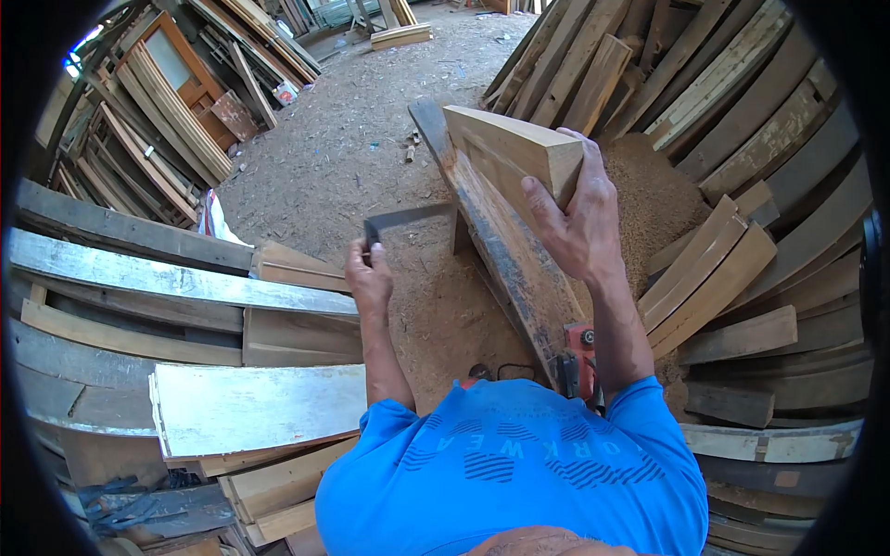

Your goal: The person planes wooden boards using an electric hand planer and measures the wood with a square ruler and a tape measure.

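In my left hand is a try square, its dark stock closed in my fingers and its metal blade pointing right toward the bench. My right hand grips the near end of a thick wooden board, thumb on the left side and fingers over the top right edge. The board is tilted up above a long narrow bench plank, its end grain facing me. Near my body, a red power planer rests at the near end of the plank.
Stacked boards line the right side beside a heap of sawdust. More timber lies at left, with a white-faced panel close by. A paneled door leans at back left. Wood scraps litter the dirt floor.
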Available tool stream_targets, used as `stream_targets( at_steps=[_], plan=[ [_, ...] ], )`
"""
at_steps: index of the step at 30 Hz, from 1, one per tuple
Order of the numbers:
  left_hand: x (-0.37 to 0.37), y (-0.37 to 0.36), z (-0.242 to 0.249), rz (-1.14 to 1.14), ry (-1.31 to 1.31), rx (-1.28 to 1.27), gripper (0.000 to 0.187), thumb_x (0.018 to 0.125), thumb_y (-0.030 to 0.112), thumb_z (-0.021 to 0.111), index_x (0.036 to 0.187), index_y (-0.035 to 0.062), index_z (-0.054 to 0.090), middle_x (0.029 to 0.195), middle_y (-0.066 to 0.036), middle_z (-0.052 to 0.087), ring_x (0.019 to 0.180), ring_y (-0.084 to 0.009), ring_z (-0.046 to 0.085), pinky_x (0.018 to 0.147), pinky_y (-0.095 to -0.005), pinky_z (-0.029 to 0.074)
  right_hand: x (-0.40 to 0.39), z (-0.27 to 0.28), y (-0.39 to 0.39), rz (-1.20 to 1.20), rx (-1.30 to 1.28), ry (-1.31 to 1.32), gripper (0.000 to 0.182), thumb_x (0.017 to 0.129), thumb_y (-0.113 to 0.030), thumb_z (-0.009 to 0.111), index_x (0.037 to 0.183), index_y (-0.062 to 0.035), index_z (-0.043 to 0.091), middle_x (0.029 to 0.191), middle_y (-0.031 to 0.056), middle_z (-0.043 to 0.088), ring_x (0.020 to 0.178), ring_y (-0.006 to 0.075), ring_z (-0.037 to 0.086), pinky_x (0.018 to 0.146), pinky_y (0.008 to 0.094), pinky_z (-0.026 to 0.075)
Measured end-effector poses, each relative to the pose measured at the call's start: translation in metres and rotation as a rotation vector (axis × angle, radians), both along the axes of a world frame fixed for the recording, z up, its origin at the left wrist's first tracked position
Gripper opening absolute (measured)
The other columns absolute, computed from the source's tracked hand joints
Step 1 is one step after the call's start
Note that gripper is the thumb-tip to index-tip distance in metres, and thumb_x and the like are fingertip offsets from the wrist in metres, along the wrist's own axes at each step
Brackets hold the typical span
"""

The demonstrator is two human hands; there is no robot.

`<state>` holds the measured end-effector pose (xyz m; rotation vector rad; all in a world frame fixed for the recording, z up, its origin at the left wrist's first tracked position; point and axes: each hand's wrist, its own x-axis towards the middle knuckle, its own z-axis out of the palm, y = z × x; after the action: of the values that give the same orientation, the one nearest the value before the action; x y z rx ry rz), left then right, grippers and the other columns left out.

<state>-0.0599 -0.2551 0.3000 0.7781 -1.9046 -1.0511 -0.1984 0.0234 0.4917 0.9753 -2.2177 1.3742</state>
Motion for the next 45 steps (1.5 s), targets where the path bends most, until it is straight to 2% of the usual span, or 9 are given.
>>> stream_targets(
  at_steps=[5,8,12,15,18,28,31,34,45],
  plan=[
    [-0.008,-0.024,0.006,0.031,0.529,0.263,0.004,0.1,0.009,0.063,0.101,0.0059,0.061,0.085,0.004,0.054,0.073,-0.0073,0.047,0.065,-0.025,0.042,-0.002,-0.002,-0.002,-0.002,0.01,-0.003,0.063,0.09,-0.022,0.071,0.138,0.0084,0.045,0.121,0.0302,0.06,0.113,0.0428,0.061,0.1,0.0509,0.048],
    [-0.024,-0.012,0.023,-0.065,0.767,0.452,0.004,0.1,0.009,0.065,0.103,0.0067,0.062,0.089,0.003,0.056,0.078,-0.007,0.049,0.069,-0.0244,0.043,0.004,-0.004,-0.005,-0.006,0.012,0.003,0.066,0.09,-0.025,0.072,0.138,0.0088,0.044,0.119,0.0292,0.06,0.111,0.0411,0.061,0.098,0.0508,0.049],
    [-0.049,0.042,0.054,-0.194,0.59,0.539,0.009,0.099,0.011,0.068,0.106,0.0067,0.064,0.093,0.002,0.061,0.083,-0.0072,0.054,0.076,-0.0247,0.046,0.031,-0.019,-0.013,0.053,-0.078,-0.078,0.069,0.086,-0.026,0.079,0.136,0.0079,0.044,0.117,0.0257,0.058,0.107,0.0371,0.061,0.094,0.0471,0.05],
    [-0.064,0.078,0.059,-0.439,0.472,0.399,0.014,0.099,0.013,0.069,0.109,0.0051,0.065,0.099,0.0,0.065,0.091,-0.0068,0.057,0.084,-0.0246,0.047,0.05,-0.047,-0.023,0.131,-0.213,-0.13,0.072,0.078,-0.02,0.087,0.131,0.0053,0.046,0.122,0.0224,0.054,0.103,0.0329,0.06,0.09,0.0428,0.051],
    [-0.068,0.105,0.067,-0.605,0.553,0.539,0.021,0.099,0.016,0.07,0.113,0.0018,0.063,0.103,-0.003,0.07,0.091,-0.0073,0.063,0.083,-0.0253,0.052,0.058,-0.064,-0.021,0.168,-0.151,-0.11,0.073,0.081,-0.017,0.085,0.133,0.0062,0.038,0.131,0.0215,0.051,0.116,0.0285,0.059,0.098,0.0404,0.05],
    [-0.06,0.114,0.072,-0.64,0.489,0.481,0.019,0.101,0.016,0.068,0.112,0.0019,0.063,0.101,-0.003,0.071,0.09,-0.007,0.064,0.08,-0.0255,0.053,0.064,-0.073,-0.019,0.2,-0.203,-0.03,0.071,0.078,-0.016,0.086,0.131,0.0035,0.044,0.13,0.0231,0.049,0.116,0.0352,0.052,0.096,0.045,0.046],
    [-0.059,0.115,0.072,-0.625,0.466,0.452,0.02,0.101,0.017,0.068,0.113,0.0021,0.063,0.1,-0.003,0.071,0.089,-0.0066,0.064,0.079,-0.0252,0.053,0.063,-0.073,-0.014,0.19,-0.115,0.008,0.073,0.082,-0.022,0.085,0.133,0.0022,0.039,0.135,0.0244,0.048,0.124,0.0357,0.053,0.099,0.0461,0.047],
    [-0.06,0.114,0.067,-0.604,0.445,0.415,0.021,0.101,0.018,0.068,0.114,0.0024,0.063,0.099,-0.002,0.07,0.088,-0.0062,0.063,0.077,-0.0247,0.052,0.064,-0.077,-0.016,0.197,-0.178,0.005,0.072,0.078,-0.017,0.086,0.132,0.0041,0.043,0.131,0.0237,0.048,0.118,0.0358,0.052,0.097,0.0449,0.047],
    [-0.032,0.131,0.089,-0.642,0.424,0.476,0.018,0.1,0.015,0.069,0.112,0.0035,0.063,0.1,-0.002,0.069,0.09,-0.0074,0.062,0.083,-0.0267,0.051,0.063,-0.072,-0.014,0.202,-0.208,0.033,0.072,0.08,-0.022,0.087,0.13,0.0035,0.043,0.13,0.0229,0.048,0.121,0.0335,0.051,0.096,0.0434,0.049]
  ],
)
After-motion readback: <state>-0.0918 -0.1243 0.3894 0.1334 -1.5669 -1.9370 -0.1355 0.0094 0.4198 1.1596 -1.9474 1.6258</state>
